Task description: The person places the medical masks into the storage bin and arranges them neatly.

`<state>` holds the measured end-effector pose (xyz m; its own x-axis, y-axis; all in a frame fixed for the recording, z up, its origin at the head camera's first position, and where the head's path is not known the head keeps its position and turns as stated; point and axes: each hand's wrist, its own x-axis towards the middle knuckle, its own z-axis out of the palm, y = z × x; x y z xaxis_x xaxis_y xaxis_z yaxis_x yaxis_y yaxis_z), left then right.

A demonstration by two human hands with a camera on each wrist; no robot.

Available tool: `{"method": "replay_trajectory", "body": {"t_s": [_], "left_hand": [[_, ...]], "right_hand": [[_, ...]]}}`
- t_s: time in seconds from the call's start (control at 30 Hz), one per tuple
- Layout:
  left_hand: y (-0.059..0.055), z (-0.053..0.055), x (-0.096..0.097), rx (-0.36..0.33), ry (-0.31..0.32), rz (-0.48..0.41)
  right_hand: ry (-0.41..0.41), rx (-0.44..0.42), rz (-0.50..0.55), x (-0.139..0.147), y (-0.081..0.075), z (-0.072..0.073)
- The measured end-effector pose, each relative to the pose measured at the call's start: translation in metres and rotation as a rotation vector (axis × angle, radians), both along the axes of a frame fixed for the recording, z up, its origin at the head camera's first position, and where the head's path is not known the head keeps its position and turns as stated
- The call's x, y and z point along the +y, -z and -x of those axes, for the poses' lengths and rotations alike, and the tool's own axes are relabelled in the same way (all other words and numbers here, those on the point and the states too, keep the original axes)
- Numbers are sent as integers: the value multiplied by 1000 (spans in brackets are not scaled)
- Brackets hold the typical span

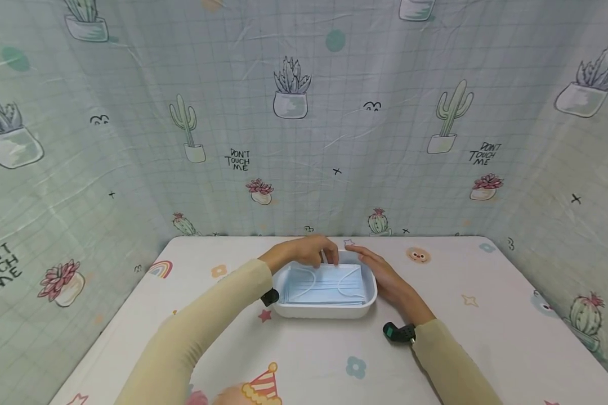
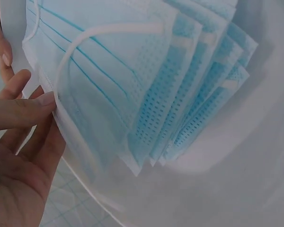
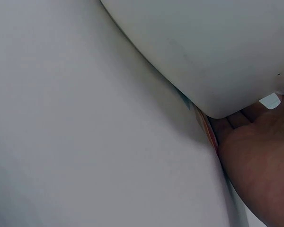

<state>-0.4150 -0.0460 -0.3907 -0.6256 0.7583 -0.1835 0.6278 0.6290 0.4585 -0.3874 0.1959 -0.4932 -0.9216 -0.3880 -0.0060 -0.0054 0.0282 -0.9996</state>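
Note:
A white plastic tub (image 1: 324, 312) holds a stack of light blue pleated face masks (image 1: 326, 286) with white ear loops. My left hand (image 1: 306, 250) reaches over the tub's far side. In the left wrist view, its thumb and fingers (image 2: 26, 111) pinch the edge of the top face mask (image 2: 92, 71), while more masks fan out beneath. My right hand (image 1: 387, 278) lies along the tub's right side, fingers extended toward the far corner. The right wrist view shows that hand (image 3: 260, 161) against the tub's outer wall (image 3: 203, 52); its fingertips are partly hidden there.
The tub stands on a white tabletop (image 1: 436, 349) printed with stars, flowers and a rainbow. A patterned cloth with cacti (image 1: 334, 140) rises behind and at both sides. Dark wrist devices (image 1: 399, 333) are strapped near the sleeves.

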Motion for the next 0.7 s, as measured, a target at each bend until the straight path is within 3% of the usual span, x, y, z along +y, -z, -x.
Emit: {"method": "replay_trajectory", "body": {"t_s": [0.33,0.7], "left_hand": [[3,5,-6,20,-13,7],[2,3,-10,6,-17,27]], "right_hand": [[-2,-11,9,-1,-1,-1],[1,-1,-2,-2,-1,-1]]}}
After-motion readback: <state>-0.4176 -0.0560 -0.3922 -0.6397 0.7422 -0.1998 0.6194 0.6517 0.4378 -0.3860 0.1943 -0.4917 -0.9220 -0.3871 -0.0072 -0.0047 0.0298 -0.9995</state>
